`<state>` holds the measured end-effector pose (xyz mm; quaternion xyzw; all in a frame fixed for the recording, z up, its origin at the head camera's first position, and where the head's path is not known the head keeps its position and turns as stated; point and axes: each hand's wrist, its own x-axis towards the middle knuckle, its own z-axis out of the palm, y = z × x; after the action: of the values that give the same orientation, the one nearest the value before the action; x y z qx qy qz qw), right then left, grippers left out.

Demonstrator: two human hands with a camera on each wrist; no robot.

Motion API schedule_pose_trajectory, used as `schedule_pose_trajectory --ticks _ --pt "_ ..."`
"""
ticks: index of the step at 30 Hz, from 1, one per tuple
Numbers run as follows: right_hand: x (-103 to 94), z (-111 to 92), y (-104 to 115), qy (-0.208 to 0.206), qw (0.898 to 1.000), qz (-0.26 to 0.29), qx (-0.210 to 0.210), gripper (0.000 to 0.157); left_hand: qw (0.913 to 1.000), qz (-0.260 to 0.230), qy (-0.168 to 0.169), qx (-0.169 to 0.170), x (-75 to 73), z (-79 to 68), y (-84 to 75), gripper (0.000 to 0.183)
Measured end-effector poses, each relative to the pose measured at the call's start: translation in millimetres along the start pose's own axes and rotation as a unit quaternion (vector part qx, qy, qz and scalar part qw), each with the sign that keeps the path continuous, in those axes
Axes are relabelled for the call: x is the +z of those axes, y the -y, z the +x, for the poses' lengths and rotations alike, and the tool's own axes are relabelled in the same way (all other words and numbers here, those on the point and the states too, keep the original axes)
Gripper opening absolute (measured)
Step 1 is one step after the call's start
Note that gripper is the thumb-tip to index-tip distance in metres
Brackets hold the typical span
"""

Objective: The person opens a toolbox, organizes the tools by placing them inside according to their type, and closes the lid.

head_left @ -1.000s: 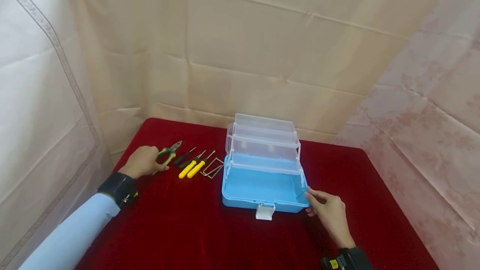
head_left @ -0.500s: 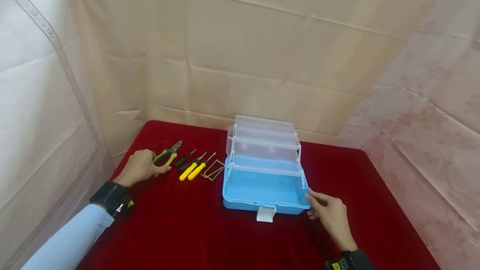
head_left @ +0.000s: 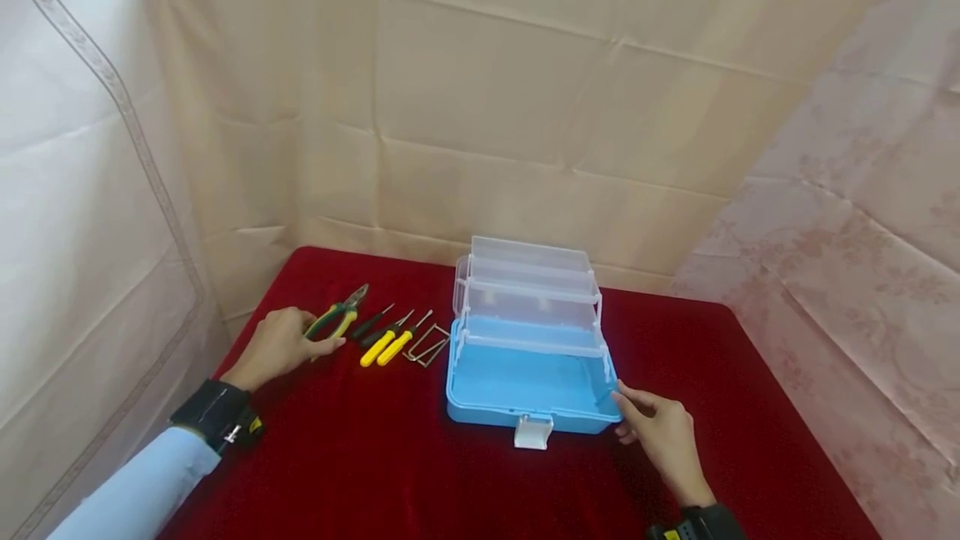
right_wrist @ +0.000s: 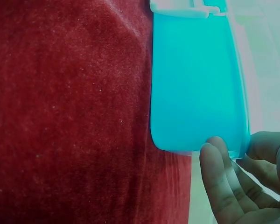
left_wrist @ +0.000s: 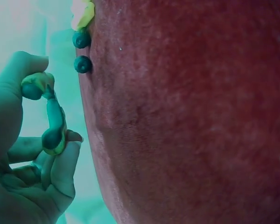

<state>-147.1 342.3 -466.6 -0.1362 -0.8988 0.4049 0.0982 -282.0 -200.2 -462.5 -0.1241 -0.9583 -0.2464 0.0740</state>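
Observation:
In the head view, my left hand grips a pair of pliers by its green and yellow handles, at the left of the red-covered table. The left wrist view has the thumb on one handle and fingers on the other, with the handles spread apart. Whether the pliers touch the cloth, I cannot tell. My right hand pinches the front right corner of a light blue toolbox, thumb on one side of its wall and fingers on the other. The toolbox stands with its clear tiered trays raised at the back.
Between pliers and toolbox lie black-handled screwdrivers, yellow-handled screwdrivers and thin bent metal rods. A white latch hangs at the toolbox front. Beige cloth hangs behind the table.
My left hand has drawn back slightly toward the near left, and more of the pliers' handles shows. The right hand keeps its hold on the toolbox corner. The head view has tilted up slightly.

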Motion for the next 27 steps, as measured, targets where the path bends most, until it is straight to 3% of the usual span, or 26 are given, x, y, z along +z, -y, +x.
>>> schedule_pose_trajectory --ticks 12,27 --pt "3.0 -1.2 -2.0 -0.015 1.0 -0.015 -0.01 0.043 0.999 0.01 -0.019 0.04 -1.9 0.8 -14.3 0.058" --pt "6.0 -3.5 -1.2 -0.031 0.999 0.001 -0.029 0.039 0.998 -0.003 -0.036 0.051 0.1 -10.4 -19.2 0.058"
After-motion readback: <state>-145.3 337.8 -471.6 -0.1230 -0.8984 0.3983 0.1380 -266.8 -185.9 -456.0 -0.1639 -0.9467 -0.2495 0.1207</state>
